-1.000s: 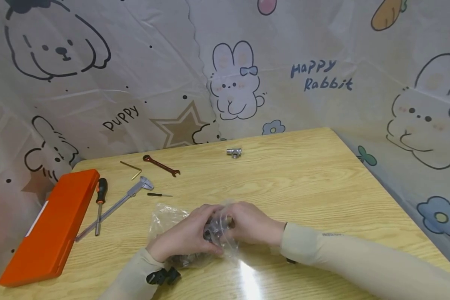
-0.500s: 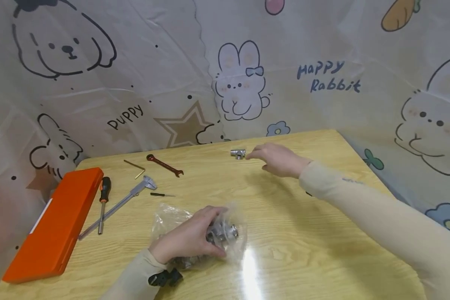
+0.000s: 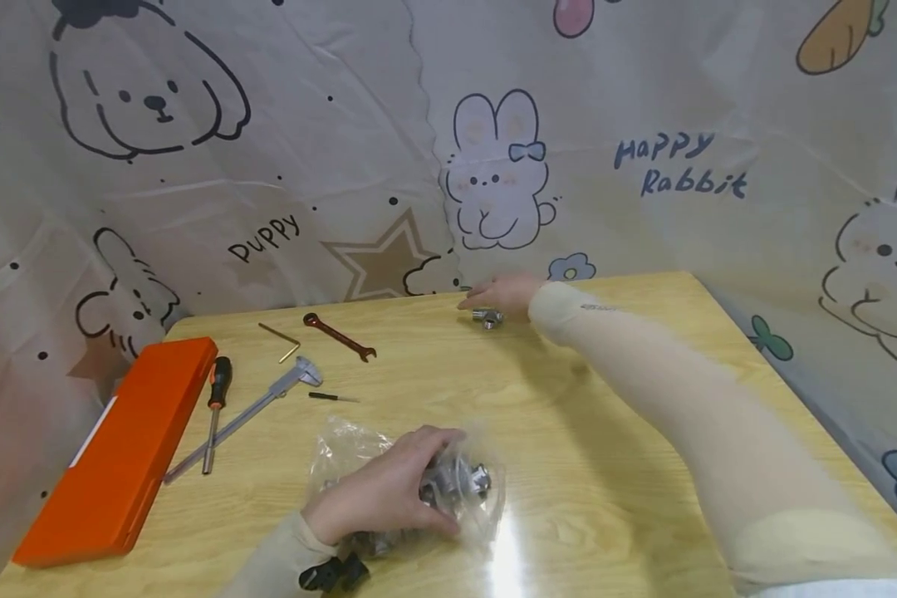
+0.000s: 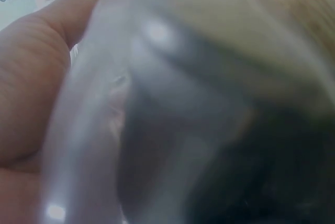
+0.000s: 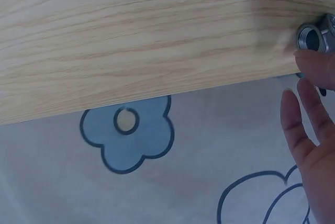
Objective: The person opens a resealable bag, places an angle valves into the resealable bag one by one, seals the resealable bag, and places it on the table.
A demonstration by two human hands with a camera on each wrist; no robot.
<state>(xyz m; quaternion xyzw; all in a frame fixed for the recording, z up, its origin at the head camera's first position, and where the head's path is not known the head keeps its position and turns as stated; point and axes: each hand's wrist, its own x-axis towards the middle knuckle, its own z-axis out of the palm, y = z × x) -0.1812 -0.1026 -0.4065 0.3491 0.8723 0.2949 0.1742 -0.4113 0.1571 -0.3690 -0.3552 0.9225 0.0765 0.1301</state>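
Observation:
A clear plastic bag [image 3: 344, 440] of shiny metal pipe fittings [image 3: 480, 480] lies at the table's near middle. My left hand [image 3: 396, 490] grips the bag from above, thumb and fingers curled round it. In the left wrist view the bag's film [image 4: 89, 145] fills the picture, blurred. A chrome tee fitting [image 3: 487, 318] lies near the table's back edge. Just behind it is my right hand [image 3: 510, 295]. In the right wrist view that hand [image 5: 319, 166] has its fingers extended, and its thumb is at the tee fitting [image 5: 328, 34]; whether they touch I cannot tell.
On the left lie an orange case [image 3: 120, 457], a black-handled screwdriver [image 3: 220, 382], a caliper [image 3: 269, 394], a small black screwdriver [image 3: 325, 396], a hex key [image 3: 280, 334] and a reddish wrench [image 3: 340, 336]. A printed cloth [image 3: 389, 124] hangs behind the wooden table [image 3: 605, 465].
My right hand has left the bag and reached to the back of the table, behind the tee fitting. The left hand keeps its grip on the bag.

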